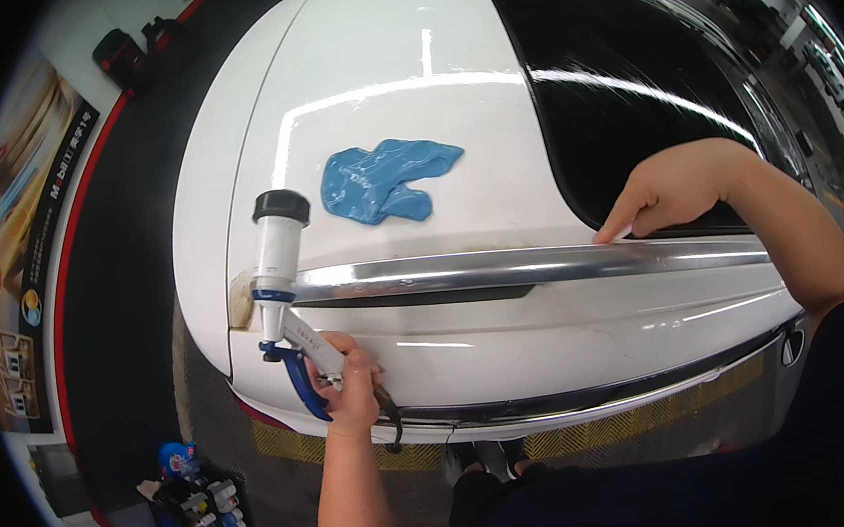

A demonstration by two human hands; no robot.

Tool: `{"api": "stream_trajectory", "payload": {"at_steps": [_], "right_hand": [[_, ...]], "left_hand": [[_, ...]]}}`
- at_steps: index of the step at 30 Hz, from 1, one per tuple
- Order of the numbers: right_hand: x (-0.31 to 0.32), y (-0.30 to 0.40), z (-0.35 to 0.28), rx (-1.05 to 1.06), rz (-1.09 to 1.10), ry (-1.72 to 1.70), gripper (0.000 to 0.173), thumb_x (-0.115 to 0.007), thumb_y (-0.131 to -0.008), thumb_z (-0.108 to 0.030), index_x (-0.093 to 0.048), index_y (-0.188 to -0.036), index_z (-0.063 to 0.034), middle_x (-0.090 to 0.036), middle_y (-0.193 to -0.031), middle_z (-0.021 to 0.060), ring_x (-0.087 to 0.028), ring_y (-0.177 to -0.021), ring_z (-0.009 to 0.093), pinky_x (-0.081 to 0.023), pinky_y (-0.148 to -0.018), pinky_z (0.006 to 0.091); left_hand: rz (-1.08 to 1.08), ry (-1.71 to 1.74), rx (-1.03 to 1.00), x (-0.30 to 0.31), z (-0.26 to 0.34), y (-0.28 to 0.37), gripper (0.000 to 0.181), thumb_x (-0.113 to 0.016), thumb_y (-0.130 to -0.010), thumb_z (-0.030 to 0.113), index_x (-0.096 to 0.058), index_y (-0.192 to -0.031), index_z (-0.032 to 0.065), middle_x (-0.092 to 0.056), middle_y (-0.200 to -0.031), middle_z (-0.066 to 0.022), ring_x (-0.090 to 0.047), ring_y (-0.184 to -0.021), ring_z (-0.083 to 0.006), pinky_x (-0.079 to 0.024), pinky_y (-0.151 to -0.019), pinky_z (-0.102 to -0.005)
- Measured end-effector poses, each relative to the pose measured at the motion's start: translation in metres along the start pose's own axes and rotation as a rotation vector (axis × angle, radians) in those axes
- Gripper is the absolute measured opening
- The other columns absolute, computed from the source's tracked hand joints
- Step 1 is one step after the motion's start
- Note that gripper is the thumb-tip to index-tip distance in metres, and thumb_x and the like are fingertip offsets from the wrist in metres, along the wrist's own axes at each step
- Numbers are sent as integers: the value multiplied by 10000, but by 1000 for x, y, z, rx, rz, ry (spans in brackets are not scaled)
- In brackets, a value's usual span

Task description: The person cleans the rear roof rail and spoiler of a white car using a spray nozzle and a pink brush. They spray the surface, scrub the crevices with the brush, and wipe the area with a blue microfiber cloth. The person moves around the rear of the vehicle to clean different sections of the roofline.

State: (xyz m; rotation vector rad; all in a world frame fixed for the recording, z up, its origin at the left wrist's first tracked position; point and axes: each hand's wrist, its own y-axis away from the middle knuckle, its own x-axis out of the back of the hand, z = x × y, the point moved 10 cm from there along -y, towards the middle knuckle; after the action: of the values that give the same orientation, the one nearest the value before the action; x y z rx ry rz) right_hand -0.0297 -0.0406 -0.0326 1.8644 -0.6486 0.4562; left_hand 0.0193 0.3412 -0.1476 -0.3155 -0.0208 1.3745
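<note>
My left hand (pixel 354 390) is closed around the grip of a spray gun (pixel 284 275) with a white cup, black cap and blue trigger. The gun is upright over the left part of a white car's roof rail (pixel 468 271), which is silver metal. My right hand (pixel 660 194) reaches over the rail's far right part, index fingertip down beside its upper edge, with a small white thing partly visible under the fingers. A crumpled blue cloth (pixel 385 180) lies on the white car panel (pixel 463 215), up from the rail.
A dark window (pixel 618 96) adjoins the panel at upper right. At lower left stands a caddy of bottles (pixel 207 519). A dark bin (pixel 118 55) is by the wall, near a large poster (pixel 36 244). A hose end (pixel 393 424) hangs under my left hand.
</note>
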Motion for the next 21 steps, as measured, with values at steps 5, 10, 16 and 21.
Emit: {"api": "stream_trajectory", "payload": {"at_steps": [5, 10, 16, 21], "right_hand": [[9, -7, 6, 118, 73, -156, 385, -667, -976, -50, -778, -1332, -150, -803, -1111, 99, -705, -946, 164, -549, -893, 308], [33, 61, 22, 54, 459, -130, 382, -666, -920, -7, -788, -1278, -57, -781, -926, 87, -671, -746, 150, -533, -702, 297], [-116, 102, -31, 304, 722, -251, 448, -616, -1011, -119, -684, -1450, -174, -689, -777, 113, -651, -657, 243, -521, -643, 415], [-193, 60, -49, -89, 1006, -558, 527, -513, -1042, -139, -522, -1569, -130, -713, -1006, 196, -699, -911, 398, -553, -827, 510]], "left_hand": [[26, 0, -22, -1, 3, -3, 168, -641, -990, 96, -516, -1084, 38, -565, -869, -68, -565, -578, -124, -499, -520, -270], [13, -69, -20, -5, 7, -4, 170, -639, -973, 96, -528, -1070, 12, -569, -804, -82, -557, -546, -138, -500, -522, -279], [-18, -141, -41, -12, 15, -5, 114, -583, -997, 110, -531, -947, 21, -544, -683, -56, -546, -530, -136, -452, -522, -264], [14, -202, -8, -17, 21, -6, 102, -552, -1008, 80, -521, -922, 36, -532, -657, -50, -518, -530, -133, -439, -536, -260]]}}
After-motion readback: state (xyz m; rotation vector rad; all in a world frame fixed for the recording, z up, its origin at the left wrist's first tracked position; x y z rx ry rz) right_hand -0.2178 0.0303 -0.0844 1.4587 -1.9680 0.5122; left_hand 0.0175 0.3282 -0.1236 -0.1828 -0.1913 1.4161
